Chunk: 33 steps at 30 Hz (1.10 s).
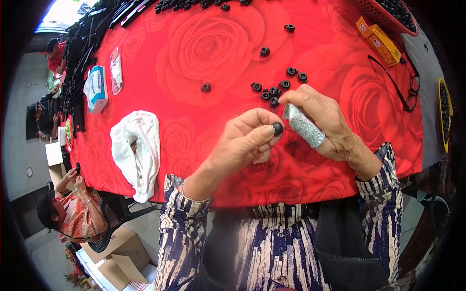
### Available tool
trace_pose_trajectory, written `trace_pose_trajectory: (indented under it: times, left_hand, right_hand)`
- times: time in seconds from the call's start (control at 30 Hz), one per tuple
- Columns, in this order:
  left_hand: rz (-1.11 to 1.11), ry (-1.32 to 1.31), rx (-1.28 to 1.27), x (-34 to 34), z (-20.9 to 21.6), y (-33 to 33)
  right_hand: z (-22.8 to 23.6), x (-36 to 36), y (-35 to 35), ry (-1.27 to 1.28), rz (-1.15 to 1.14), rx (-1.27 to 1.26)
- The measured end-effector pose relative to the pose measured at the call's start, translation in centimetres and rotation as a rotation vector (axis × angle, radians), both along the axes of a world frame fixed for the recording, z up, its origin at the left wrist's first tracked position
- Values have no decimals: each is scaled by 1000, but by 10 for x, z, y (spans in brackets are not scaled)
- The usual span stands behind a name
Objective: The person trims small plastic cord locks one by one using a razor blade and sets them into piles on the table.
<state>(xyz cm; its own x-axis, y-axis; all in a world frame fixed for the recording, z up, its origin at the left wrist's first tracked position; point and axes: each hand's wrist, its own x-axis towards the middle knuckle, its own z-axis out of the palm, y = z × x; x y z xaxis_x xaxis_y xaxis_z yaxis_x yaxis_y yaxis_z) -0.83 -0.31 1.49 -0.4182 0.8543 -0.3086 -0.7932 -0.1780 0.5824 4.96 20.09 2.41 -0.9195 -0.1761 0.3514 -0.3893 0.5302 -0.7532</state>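
My left hand [247, 138] pinches a small round black part [277, 129], like a rubber or plastic knob, between thumb and fingertips. Just to its right, my right hand [325, 121] is closed around a small blade [291, 111]. A glittery silver-grey wrapping [308, 132] lies along the thumb side of that hand; whether it covers a handle or the thumb, I cannot tell. The blade's tip is close to the black part, with a slight gap. Several black ring-shaped parts [274, 91] are clustered just beyond my hands, and dark crumbs [293, 144] dot the cloth below.
The red rose-patterned tablecloth [194, 111] carries a white cloth [138, 150], a tissue pack [97, 89], a clear plastic case [116, 71], eyeglasses [410, 99] and a yellow box [381, 43]. A red basket [383, 14] holds black parts. Black strips [80, 63] pile up far left. Other people sit leftward.
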Motion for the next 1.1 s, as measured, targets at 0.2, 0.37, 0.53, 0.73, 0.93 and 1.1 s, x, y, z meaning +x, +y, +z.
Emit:
trace_pose_trajectory:
  times: [0.2, 0.37, 0.53, 0.73, 0.93, 1.1]
  left_hand:
    - [-1, 8, 46, -2, -5, 2]
    - [3, 3, 28, -1, -3, 1]
    - [8, -4, 25, -1, -5, 2]
    - [19, -3, 31, -1, -3, 2]
    - [31, 43, -46, 1, -2, 3]
    - [46, 77, -84, 1, -2, 4]
  right_hand:
    - [-2, 0, 0, -16, 30, 0]
    - [-2, 0, -1, -12, 39, -7]
    - [-2, 0, -2, 20, 53, -15]
    - [0, 2, -4, 32, -34, 28]
    - [-5, 1, -4, 57, 0, -10]
    - [-3, 2, -2, 13, -33, 46]
